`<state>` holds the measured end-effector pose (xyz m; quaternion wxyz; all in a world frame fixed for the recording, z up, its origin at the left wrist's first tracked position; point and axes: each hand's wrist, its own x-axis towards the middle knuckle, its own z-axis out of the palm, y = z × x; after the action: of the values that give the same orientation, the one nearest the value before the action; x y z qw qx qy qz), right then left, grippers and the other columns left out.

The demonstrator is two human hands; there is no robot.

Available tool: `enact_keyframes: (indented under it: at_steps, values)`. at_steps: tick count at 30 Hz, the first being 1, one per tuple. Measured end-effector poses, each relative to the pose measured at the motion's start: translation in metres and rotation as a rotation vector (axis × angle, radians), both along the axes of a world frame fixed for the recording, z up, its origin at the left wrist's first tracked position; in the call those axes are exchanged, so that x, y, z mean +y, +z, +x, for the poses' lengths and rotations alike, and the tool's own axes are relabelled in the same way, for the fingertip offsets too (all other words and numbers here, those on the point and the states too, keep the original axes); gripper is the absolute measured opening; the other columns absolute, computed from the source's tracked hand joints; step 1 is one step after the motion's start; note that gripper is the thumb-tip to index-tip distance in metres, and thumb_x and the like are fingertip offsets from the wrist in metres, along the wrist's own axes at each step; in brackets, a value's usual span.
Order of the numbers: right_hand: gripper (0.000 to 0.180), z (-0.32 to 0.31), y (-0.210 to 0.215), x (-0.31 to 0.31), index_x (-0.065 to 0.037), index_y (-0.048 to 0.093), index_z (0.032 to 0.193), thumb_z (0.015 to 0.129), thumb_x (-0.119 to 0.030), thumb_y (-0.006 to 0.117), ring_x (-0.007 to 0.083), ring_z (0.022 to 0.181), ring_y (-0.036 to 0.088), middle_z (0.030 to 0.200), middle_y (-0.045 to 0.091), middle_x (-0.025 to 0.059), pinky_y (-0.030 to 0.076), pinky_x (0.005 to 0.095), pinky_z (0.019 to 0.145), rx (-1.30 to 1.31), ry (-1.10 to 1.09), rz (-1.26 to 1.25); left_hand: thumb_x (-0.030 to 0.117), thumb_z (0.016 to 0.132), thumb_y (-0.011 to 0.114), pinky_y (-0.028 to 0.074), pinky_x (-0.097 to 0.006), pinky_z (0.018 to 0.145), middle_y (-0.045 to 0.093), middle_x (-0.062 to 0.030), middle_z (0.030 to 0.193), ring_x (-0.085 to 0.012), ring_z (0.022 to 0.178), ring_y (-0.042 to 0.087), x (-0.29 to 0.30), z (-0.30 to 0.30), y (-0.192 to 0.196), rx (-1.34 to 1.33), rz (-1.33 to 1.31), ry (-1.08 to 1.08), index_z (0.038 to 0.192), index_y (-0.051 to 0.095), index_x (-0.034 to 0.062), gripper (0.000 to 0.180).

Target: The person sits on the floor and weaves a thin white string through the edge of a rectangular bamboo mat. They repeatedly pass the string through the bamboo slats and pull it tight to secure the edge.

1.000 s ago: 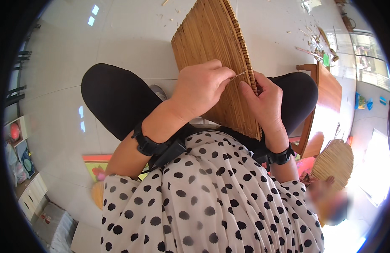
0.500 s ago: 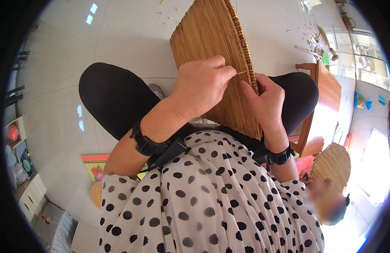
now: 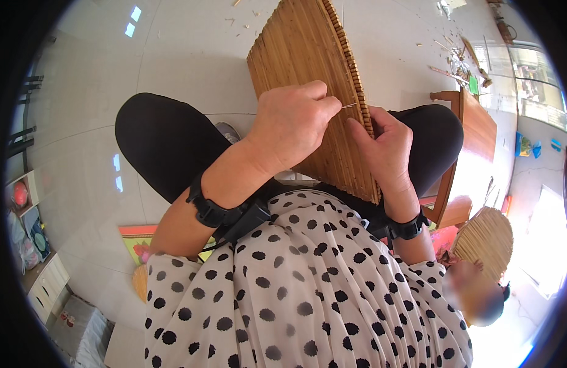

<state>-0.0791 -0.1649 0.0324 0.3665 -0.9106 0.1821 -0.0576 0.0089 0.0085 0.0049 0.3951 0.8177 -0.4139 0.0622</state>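
Note:
A brown panel of narrow bamboo strips (image 3: 302,55) stands tilted between my knees, with a ridged, bound edge along its right side. My left hand (image 3: 289,119) is closed in a pinch near that edge, and a thin needle (image 3: 349,106) sticks out of its fingertips toward the binding. The needle's tip lies at the edge; whether it goes in cannot be made out. On the right, my right hand (image 3: 387,144) grips the same edge, its thumb on the front face and its fingers partly hidden behind the panel.
A wooden table (image 3: 467,147) stands to the right, with scattered sticks and scraps (image 3: 458,67) on the floor beyond it. Another person (image 3: 479,297) is at the lower right beside a rounded slatted piece (image 3: 489,239). Low cabinets (image 3: 47,285) line the left.
My left hand and the needle have shifted very slightly to the left, and my right hand has moved a little with them. The grip of both hands stays the same.

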Motion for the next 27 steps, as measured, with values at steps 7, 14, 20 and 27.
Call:
enact_keyframes:
  at_steps: [7, 14, 20, 27]
  values:
    - [0.022, 0.000, 0.007, 0.007, -0.002, 0.073, 0.101, 0.082, -0.013, 0.077, 0.0293, 0.063, 0.063, 0.075, 0.065, 0.0165, 0.052, 0.0338, 0.062, -0.033, 0.083, -0.042, 0.000, 0.079, 0.071, 0.049, -0.038, 0.055, 0.055, -0.0056, 0.076, -0.0266, 0.065, 0.061, 0.005, 0.008, 0.013, -0.056, 0.089, -0.095, 0.090, 0.070, 0.0079, 0.013]
    - [0.028, 0.003, 0.003, 0.008, -0.002, 0.073, 0.106, 0.080, -0.011, 0.078, 0.0275, 0.070, 0.067, 0.081, 0.068, 0.0140, 0.054, 0.0339, 0.065, -0.057, 0.172, -0.019, 0.000, 0.084, 0.071, 0.046, -0.037, 0.055, 0.058, -0.0079, 0.077, -0.0279, 0.065, 0.061, 0.012, 0.006, 0.007, 0.090, 0.010, -0.060, 0.090, 0.069, 0.0047, 0.008]
    - [0.045, 0.001, 0.002, 0.022, 0.000, 0.069, 0.120, 0.078, -0.010, 0.082, 0.0182, 0.080, 0.068, 0.098, 0.068, 0.0111, 0.058, 0.0299, 0.074, -0.022, 0.279, 0.402, 0.001, 0.086, 0.072, 0.047, -0.031, 0.056, 0.064, -0.0090, 0.076, -0.0236, 0.061, 0.061, 0.053, 0.005, 0.020, 0.299, 0.072, -0.002, 0.091, 0.067, 0.0034, 0.007]
    - [0.049, -0.003, -0.010, 0.038, 0.000, 0.070, 0.121, 0.074, -0.006, 0.083, 0.0162, 0.082, 0.065, 0.106, 0.065, 0.0115, 0.055, 0.0292, 0.073, -0.072, 0.321, 0.561, 0.001, 0.091, 0.070, 0.046, -0.025, 0.057, 0.066, -0.0077, 0.073, -0.0145, 0.060, 0.060, 0.086, -0.004, 0.029, 0.478, 0.223, 0.038, 0.092, 0.067, 0.0010, 0.003]
